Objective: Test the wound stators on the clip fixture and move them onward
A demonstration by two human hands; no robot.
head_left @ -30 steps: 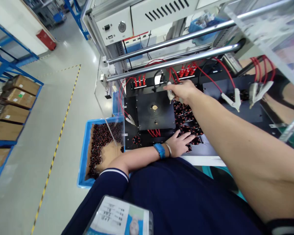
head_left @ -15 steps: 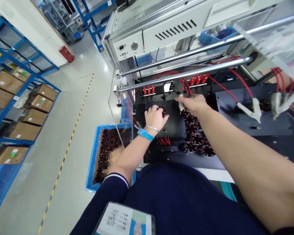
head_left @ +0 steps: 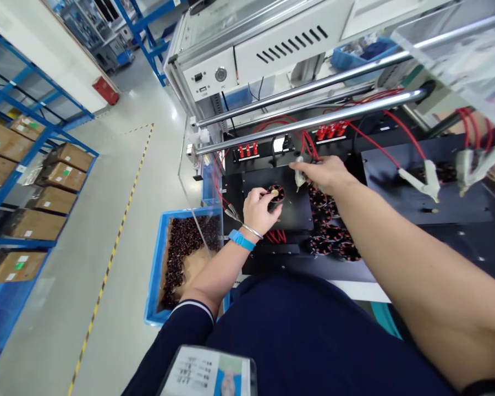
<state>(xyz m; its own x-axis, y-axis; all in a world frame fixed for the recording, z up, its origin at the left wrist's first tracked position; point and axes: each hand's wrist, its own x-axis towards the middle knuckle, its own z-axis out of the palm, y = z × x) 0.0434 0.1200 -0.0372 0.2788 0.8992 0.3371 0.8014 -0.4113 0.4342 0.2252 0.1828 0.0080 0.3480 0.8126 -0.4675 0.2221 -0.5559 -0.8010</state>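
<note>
While the left hand (head_left: 259,212) pinches the round black-and-orange coil ring (head_left: 281,194) around the brass-coloured post (head_left: 275,193) on the square black plate (head_left: 297,215), the right hand (head_left: 329,171) should hold its pinched white clip (head_left: 300,178) clear.

On the black plate (head_left: 299,212), the left hand (head_left: 259,213) partly hides a coil (head_left: 281,193); below the plate, the bottom edge crops a badge (head_left: 202,371), its print illegible.
</note>
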